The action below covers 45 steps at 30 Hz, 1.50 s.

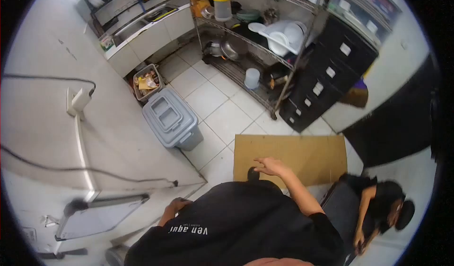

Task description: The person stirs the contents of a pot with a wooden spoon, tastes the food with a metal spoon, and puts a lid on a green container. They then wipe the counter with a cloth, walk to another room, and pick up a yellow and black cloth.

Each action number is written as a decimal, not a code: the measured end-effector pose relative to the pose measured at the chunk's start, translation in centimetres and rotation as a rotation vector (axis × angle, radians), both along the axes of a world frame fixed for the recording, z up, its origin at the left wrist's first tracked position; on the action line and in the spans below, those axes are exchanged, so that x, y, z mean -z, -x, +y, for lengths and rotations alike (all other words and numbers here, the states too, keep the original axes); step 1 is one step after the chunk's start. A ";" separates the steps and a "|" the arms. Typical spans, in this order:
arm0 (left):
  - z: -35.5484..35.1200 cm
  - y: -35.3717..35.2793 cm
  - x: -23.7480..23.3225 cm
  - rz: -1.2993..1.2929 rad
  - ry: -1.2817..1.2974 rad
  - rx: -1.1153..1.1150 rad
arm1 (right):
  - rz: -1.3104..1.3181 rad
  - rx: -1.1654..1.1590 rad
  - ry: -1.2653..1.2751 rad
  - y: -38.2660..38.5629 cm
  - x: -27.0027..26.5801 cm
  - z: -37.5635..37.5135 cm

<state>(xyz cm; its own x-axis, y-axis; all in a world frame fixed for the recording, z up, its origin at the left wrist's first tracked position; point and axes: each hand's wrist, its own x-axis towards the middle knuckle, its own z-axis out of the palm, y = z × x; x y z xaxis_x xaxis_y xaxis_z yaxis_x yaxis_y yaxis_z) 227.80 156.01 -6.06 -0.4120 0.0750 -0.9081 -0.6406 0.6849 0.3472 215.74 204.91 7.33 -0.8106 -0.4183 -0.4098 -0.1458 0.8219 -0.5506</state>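
Observation:
My right hand [269, 166] reaches out over the cardboard sheet [302, 152] on the floor. Its fingers are stretched and apart, with nothing in them. Below it in view, the toe of a black shoe [253, 173] shows at the cardboard's edge. At my left side, my left hand [180, 204] hangs low next to my black apron [236, 204], partly hidden by it. Too little of its fingers shows to tell whether they are curled or hold anything.
A grey lidded bin [177, 119] stands by the left wall, with an open waste bin [146, 84] behind it. Ahead are a wire shelf rack [236, 74] with kitchenware and black drawers [326, 72]. A seated or crouching person [385, 204] is at right; a whiteboard [101, 214] is at left.

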 end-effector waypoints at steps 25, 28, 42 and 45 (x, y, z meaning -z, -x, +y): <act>18.1 24.7 5.1 0.529 0.281 -0.849 | -0.142 0.539 0.560 84.2 8.3 3.1; 24.0 27.6 0.1 0.470 0.426 -1.184 | 0.675 0.637 0.186 98.5 12.6 5.2; 51.0 23.7 -8.6 -0.236 0.560 -1.688 | 0.496 0.565 -0.347 113.0 14.0 -0.7; 54.4 20.7 -6.4 -0.320 0.494 -1.607 | 0.552 0.505 0.089 110.6 13.2 -3.6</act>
